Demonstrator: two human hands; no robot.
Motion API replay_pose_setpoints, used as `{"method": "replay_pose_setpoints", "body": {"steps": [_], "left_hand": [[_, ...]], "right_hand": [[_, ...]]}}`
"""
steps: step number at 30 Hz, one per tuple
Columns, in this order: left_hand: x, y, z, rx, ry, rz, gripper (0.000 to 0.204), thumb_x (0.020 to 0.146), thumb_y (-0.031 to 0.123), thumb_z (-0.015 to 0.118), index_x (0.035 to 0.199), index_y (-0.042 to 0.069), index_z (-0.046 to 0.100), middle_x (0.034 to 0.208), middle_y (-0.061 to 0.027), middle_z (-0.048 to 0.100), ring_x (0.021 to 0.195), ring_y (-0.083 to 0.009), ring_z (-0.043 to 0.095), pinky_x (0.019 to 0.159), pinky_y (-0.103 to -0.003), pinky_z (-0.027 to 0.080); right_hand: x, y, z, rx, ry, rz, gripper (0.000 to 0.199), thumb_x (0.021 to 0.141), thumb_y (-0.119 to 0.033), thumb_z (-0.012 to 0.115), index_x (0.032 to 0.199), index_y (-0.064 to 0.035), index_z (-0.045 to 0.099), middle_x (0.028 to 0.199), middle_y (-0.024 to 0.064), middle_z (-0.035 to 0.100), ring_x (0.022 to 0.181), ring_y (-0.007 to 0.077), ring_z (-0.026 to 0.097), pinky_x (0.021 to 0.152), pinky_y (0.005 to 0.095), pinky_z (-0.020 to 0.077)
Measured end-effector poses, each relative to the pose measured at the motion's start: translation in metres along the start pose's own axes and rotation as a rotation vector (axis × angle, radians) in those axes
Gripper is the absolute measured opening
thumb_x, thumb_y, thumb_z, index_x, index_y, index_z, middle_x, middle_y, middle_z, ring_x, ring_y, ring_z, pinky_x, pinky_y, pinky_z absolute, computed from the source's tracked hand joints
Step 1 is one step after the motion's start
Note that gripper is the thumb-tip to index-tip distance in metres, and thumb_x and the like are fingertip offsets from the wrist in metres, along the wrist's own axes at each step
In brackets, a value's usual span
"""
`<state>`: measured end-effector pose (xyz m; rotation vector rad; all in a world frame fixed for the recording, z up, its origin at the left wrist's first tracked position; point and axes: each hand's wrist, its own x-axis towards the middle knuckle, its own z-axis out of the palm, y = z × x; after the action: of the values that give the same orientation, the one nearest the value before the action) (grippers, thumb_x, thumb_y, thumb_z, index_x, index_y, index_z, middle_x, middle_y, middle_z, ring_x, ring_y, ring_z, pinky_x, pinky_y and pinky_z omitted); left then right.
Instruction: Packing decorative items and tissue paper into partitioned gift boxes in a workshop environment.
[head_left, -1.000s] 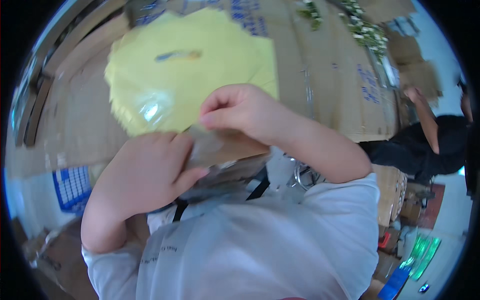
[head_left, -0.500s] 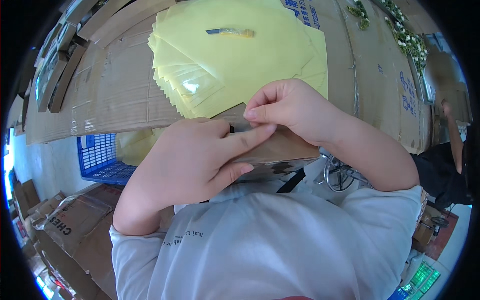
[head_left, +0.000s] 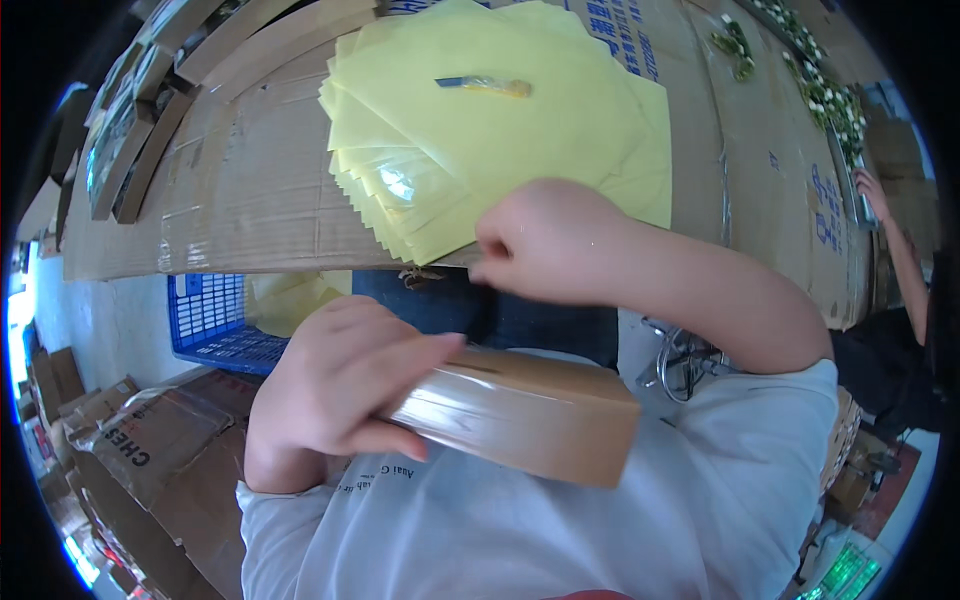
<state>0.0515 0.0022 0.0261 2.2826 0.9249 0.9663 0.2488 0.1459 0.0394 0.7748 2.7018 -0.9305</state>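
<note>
A shallow brown cardboard box (head_left: 535, 415) with a shiny clear film face is tilted in front of my chest. My left hand (head_left: 350, 385) grips its left end, thumb below and fingers on top. Apart from the box, my right hand (head_left: 550, 240) hovers at the near edge of the yellow sheets (head_left: 520, 140), its fingers curled together in a pinch. Whatever lies between those fingertips, if anything, is too blurred to make out. On the fanned stack of sheets rests a utility knife (head_left: 485, 86) with a yellowish handle.
Flattened cardboard (head_left: 270, 190) covers the table. Below its left edge stands a blue plastic basket (head_left: 225, 345) with yellow sheets inside. Several narrow boxes (head_left: 135, 150) sit at the far left. White-flowered greenery (head_left: 830, 100) lies far right, where another person's arm (head_left: 900, 250) reaches in.
The box has come toward my chest and tilted, its film face showing more. My right hand has come off it and moved slightly left and down. The view has shifted a little.
</note>
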Motion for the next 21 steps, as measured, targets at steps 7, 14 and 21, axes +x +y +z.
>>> {"method": "replay_pose_setpoints", "body": {"steps": [7,14,21], "left_hand": [[-0.062,-0.026,0.060,-0.272,-0.052,-0.823,0.050,0.079,0.028,0.073,0.115,0.000,0.053,0.104,-0.0207,0.061,0.097,-0.0351,0.060,0.084,-0.038,0.047],[-0.047,-0.045,-0.027,-0.522,0.158,-0.653,0.035,0.086,0.033,0.062,0.084,-0.002,0.061,0.071,-0.0084,0.061,0.064,-0.0153,0.059,0.057,-0.029,0.044],[0.086,-0.176,-0.023,-0.077,0.575,-0.413,0.018,0.089,0.021,0.055,0.097,0.006,0.063,0.088,-0.0066,0.061,0.086,-0.0194,0.059,0.078,-0.031,0.046]], "right_hand": [[0.090,0.094,-0.012,-0.416,0.707,-0.278,0.017,0.077,-0.013,0.064,0.094,-0.0066,0.063,0.095,0.0091,0.061,0.093,0.0303,0.057,0.081,0.0378,0.0468],[0.094,0.105,-0.039,-0.263,0.526,-0.015,0.018,0.082,-0.011,0.059,0.099,-0.0087,0.065,0.091,0.0126,0.057,0.088,0.0299,0.058,0.076,0.0387,0.0480],[0.089,0.115,-0.015,-0.338,0.721,-0.142,0.026,0.082,-0.006,0.057,0.105,-0.0102,0.069,0.085,0.0097,0.054,0.087,0.0278,0.054,0.076,0.0371,0.0471]]}}
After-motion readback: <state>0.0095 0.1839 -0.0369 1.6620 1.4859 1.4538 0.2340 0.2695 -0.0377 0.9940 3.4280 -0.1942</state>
